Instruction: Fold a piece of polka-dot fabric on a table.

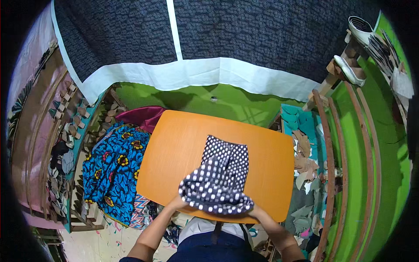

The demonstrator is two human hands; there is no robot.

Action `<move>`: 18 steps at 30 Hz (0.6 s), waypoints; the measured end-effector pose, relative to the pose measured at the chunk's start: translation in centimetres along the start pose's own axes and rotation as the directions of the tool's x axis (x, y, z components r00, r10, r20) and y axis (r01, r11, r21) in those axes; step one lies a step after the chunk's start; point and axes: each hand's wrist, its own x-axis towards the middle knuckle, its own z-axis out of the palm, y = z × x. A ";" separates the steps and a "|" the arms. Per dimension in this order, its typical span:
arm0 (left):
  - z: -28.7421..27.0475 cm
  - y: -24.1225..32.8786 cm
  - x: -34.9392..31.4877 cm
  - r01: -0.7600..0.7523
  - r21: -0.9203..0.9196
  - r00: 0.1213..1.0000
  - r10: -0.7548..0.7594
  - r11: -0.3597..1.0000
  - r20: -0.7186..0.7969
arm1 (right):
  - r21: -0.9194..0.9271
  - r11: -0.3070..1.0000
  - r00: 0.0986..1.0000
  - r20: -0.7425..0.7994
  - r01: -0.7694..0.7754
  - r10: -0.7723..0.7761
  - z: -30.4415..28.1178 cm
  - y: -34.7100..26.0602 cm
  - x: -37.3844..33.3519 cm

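A dark garment with white polka dots (227, 159) lies lengthwise on the orange table (174, 135). Its far end rests flat, while the near end is bunched up and raised toward me. My left hand (178, 203) grips its near left corner. At the near right corner my right hand (256, 212) holds the cloth edge. Folds of the fabric cover most of the fingers of both hands. What kind of garment it is, I cannot tell.
Blue flowered cloth (115, 168) and maroon cloth (142, 118) are heaped left of the table. Beyond them, wooden shoe forms fill a rack (74, 174). Teal and brown scraps (303, 153) lie to the right, beside wooden rails (325, 183). A dark curtain (244, 35) hangs at the back.
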 end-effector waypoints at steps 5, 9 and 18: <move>-1.0 2.9 -1.8 0.180 0.041 0.962 -0.184 0.983 0.199 | -0.307 0.938 0.987 -0.032 -0.159 0.157 1.5 -0.7 -1.4; -1.7 1.5 2.3 0.159 -0.285 0.962 -0.083 0.945 0.260 | 0.324 0.938 0.982 -0.180 0.121 -0.065 -0.1 -1.6 1.5; -0.3 2.9 13.7 0.027 -0.259 0.955 -0.102 0.966 -0.280 | 0.373 0.887 0.847 -0.530 0.273 -0.038 -3.0 -4.4 10.5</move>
